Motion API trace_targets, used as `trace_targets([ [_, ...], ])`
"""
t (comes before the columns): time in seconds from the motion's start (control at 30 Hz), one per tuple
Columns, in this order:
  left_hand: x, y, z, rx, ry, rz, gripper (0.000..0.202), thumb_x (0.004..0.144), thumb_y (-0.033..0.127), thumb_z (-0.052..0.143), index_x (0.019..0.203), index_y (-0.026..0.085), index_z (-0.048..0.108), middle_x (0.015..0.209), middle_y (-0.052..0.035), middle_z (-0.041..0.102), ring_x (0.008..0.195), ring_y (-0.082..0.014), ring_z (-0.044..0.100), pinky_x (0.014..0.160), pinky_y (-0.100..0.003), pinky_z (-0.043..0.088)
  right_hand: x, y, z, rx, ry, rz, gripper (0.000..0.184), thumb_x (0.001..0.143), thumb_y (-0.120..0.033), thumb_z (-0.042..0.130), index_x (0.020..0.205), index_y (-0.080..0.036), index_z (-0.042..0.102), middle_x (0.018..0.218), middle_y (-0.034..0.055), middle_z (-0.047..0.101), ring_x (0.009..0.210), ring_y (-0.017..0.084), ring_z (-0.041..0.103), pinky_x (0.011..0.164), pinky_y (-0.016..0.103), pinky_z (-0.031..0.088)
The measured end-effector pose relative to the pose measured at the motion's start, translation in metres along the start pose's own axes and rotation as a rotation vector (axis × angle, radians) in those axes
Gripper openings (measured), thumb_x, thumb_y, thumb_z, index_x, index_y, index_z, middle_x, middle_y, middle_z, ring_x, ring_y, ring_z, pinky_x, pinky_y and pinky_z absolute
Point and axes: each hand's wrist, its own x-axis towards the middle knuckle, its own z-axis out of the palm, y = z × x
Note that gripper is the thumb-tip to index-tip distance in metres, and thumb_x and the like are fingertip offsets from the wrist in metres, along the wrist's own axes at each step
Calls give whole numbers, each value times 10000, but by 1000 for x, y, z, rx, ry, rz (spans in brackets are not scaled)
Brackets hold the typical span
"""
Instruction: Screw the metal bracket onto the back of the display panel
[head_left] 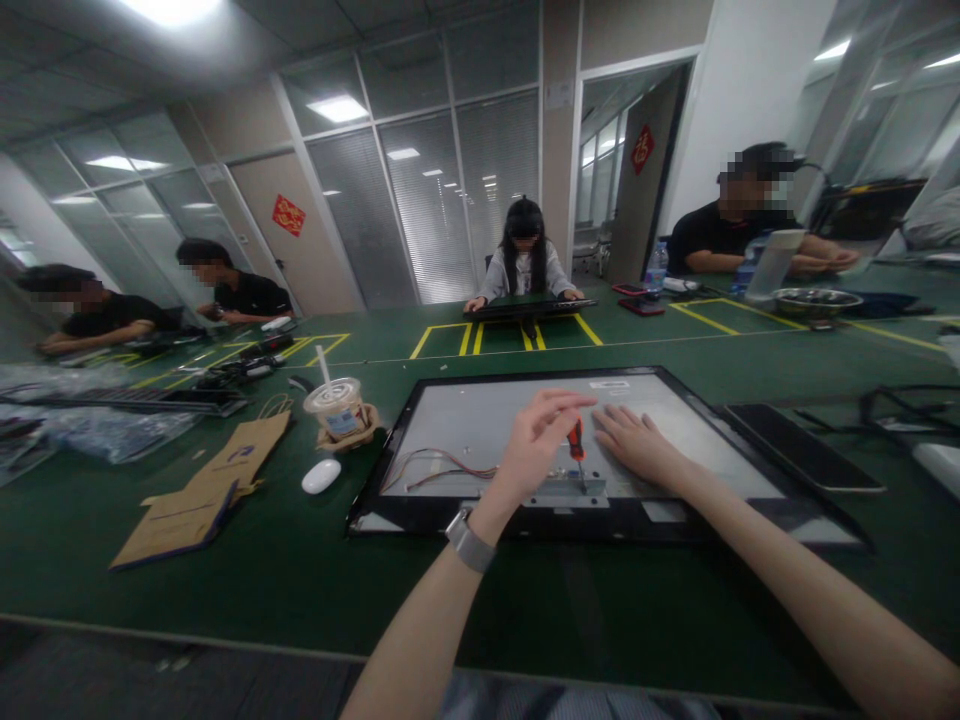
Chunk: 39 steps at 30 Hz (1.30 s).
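Observation:
A flat screen panel [450,420] with a grey metal back and black frame lies on the table before me. My left hand [541,435], with a watch on its wrist, has its fingers closed round the top of a screwdriver [576,442]. The orange-and-black handle stands nearly upright, and the shaft points down at a small metal bracket [577,487] near the panel's front edge. My right hand [637,447] lies flat on the panel's back, fingers spread. Thin red and black wires [442,465] run across the panel to the left of the bracket.
Left of the panel are a white mouse [321,476], a drink cup [334,408] in a carton holder and a paper bag [225,465]. A dark slab-like device [802,447] lies right. Opposite, a person [525,260] holds another panel; several others sit around.

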Motion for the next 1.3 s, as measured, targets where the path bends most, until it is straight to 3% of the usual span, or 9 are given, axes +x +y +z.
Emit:
trace_targets([
  [0.17, -2, -1, 2, 73, 20, 30, 184, 860, 345, 687, 969, 228, 779, 872, -27, 485, 865, -151, 506, 812, -301, 455, 0, -1, -2, 14, -3, -7, 573, 995, -383, 211, 1462, -145, 442, 1516, 198, 423, 1378, 366, 383, 1051, 589, 357],
  [0.3, -3, 1, 3, 52, 26, 32, 202, 899, 342, 632, 976, 221, 775, 881, -30, 484, 823, -136, 510, 730, -272, 450, 1, 0, 0, 27, 3, -6, 583, 988, -380, 212, 1464, -135, 442, 1514, 205, 423, 1376, 376, 381, 1046, 605, 353],
  [0.5, -1, 2, 0, 8, 0, 8, 280, 970, 296, 493, 1082, 221, 739, 965, -56, 550, 894, -148, 554, 819, -295, 467, 3, 3, 6, 51, 14, 17, 573, 984, -414, 230, 1473, -200, 438, 1527, 165, 420, 1384, 361, 376, 1056, 604, 344],
  [0.6, -1, 0, 1, 22, -13, 9, 238, 933, 328, 572, 1070, 232, 741, 1009, -59, 538, 950, -165, 542, 848, -303, 470, 3, 3, 6, 47, 9, 19, 576, 988, -418, 229, 1474, -189, 438, 1531, 167, 414, 1384, 355, 378, 1065, 584, 343],
  [0.73, -2, -1, 4, 58, -9, 23, 186, 879, 320, 654, 1002, 223, 755, 931, -42, 505, 871, -151, 527, 798, -287, 475, 2, 2, 5, 31, -1, 6, 584, 989, -396, 217, 1476, -159, 433, 1529, 183, 410, 1383, 367, 377, 1053, 592, 355],
  [0.97, -4, -3, 4, -49, -19, -8, 258, 976, 275, 491, 1163, 201, 651, 988, -69, 629, 939, -164, 603, 887, -326, 486, 2, 1, 2, 19, -16, 5, 588, 986, -392, 207, 1487, -170, 418, 1535, 171, 406, 1388, 365, 370, 1059, 598, 347],
  [1.17, -1, -6, 4, -23, -4, 36, 186, 920, 298, 597, 1014, 199, 723, 1046, -74, 602, 982, -174, 584, 880, -327, 495, 1, 0, 0, 38, -11, 13, 592, 987, -397, 195, 1480, -162, 425, 1524, 182, 418, 1385, 359, 377, 1062, 598, 343],
  [1.3, 0, -3, 5, 4, 32, 51, 157, 835, 307, 711, 941, 202, 759, 964, -49, 539, 857, -142, 557, 785, -291, 501, 0, 0, -1, 34, -5, -8, 584, 990, -400, 191, 1467, -178, 444, 1522, 175, 424, 1389, 358, 368, 1059, 597, 344],
])
